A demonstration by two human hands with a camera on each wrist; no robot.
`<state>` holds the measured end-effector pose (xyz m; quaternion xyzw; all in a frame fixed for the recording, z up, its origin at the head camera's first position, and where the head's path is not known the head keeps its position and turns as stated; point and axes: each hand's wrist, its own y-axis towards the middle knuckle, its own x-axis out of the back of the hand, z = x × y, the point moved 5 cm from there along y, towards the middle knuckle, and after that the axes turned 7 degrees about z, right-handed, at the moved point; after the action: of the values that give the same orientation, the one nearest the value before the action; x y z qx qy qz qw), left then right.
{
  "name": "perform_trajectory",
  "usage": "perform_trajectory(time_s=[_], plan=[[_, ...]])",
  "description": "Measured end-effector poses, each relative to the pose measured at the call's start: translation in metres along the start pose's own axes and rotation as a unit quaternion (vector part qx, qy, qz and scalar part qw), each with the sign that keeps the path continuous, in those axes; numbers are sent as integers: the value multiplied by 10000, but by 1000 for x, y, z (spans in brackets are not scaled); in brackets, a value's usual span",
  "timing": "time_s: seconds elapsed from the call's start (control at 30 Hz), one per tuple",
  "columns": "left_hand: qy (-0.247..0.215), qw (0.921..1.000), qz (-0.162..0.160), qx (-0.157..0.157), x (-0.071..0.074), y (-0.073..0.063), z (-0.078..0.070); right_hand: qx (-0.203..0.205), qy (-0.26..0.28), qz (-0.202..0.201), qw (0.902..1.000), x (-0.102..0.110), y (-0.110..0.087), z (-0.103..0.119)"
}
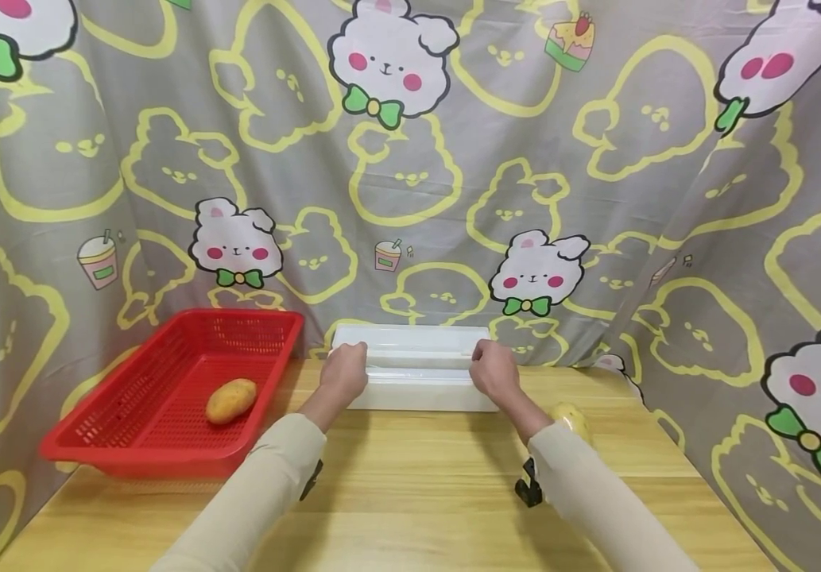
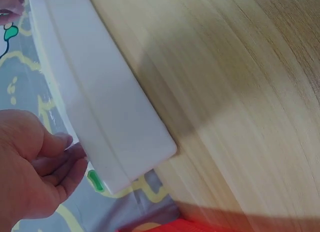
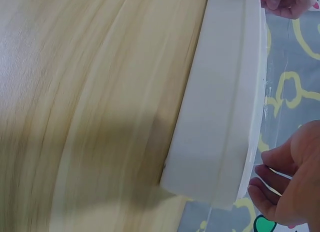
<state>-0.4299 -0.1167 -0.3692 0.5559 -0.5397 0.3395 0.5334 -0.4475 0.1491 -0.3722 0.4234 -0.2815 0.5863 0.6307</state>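
A long white cling film dispenser (image 1: 420,397) lies across the back of the table, its lid (image 1: 413,337) raised behind. My left hand (image 1: 344,372) is at its left end, thumb and fingertips pinching the edge of clear cling film (image 3: 271,99). At the other end my right hand (image 1: 494,369) has its fingers curled at the film's other corner. Between both hands the film stretches along the dispenser's top, showing only as faint glints. In the left wrist view, the fingertips (image 2: 67,142) are right beside the dispenser's upper edge.
A red plastic basket (image 1: 160,455) stands at the left with one potato (image 1: 231,400) inside. Another potato (image 1: 571,419), shiny on its surface, lies on the wooden table (image 1: 424,492) beyond my right forearm. A patterned curtain (image 1: 410,286) hangs close behind the dispenser.
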Motion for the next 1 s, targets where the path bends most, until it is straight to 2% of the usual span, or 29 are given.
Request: perform_trajectory(time_s=[0.3, 0.57, 0.8, 1.0], plan=[[1, 10000, -10, 11, 1, 3, 7, 214, -49, -39, 9998, 3, -3, -4], [482, 9987, -109, -103, 0, 7, 11, 437, -108, -217, 9988, -4, -4, -7], [678, 9976, -116, -63, 1, 7, 14, 718, -705, -56, 9949, -8, -3, -8], [754, 9971, 127, -58, 3, 10, 20, 693, -974, 85, 9928, -2, -1, -5]])
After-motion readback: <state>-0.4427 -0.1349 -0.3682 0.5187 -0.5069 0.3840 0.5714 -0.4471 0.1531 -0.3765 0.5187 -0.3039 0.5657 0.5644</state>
